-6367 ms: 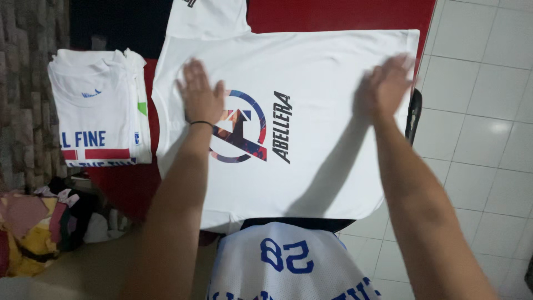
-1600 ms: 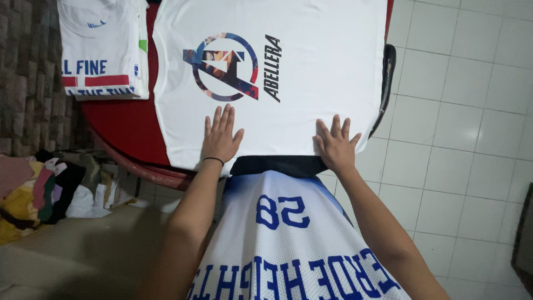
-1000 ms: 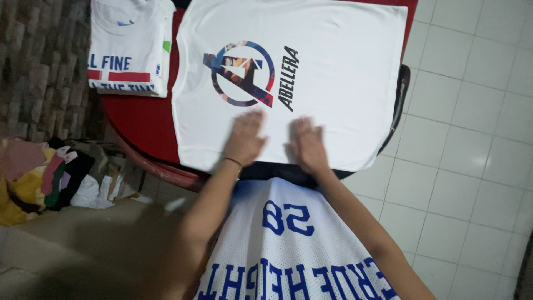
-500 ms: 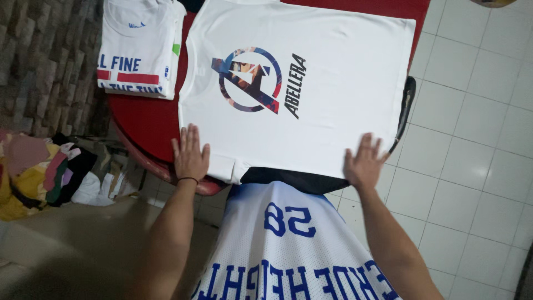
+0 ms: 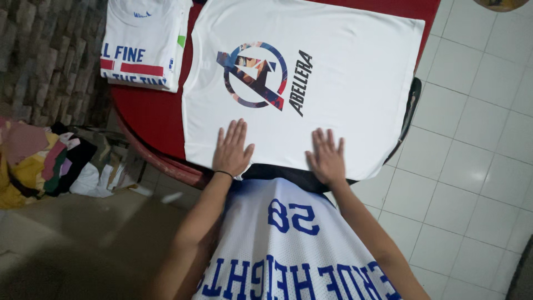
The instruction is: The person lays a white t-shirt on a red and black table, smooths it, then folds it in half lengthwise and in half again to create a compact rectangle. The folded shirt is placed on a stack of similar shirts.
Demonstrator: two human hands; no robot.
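Fingers of both hands lie spread and flat, gripping nothing: the left hand (image 5: 232, 150) and the right hand (image 5: 326, 157) press palm-down on the near hem of a white T-shirt (image 5: 344, 72) with a round printed emblem. That shirt lies face-up and open across a red table (image 5: 147, 119), its near edge hanging just over the rim. It looks smoothed out but not yet folded; no fold shows in it. At the far left of the table sits a folded white shirt (image 5: 145, 44), already done. Left of the table, on the floor, lies a heap of coloured clothes (image 5: 39, 164).
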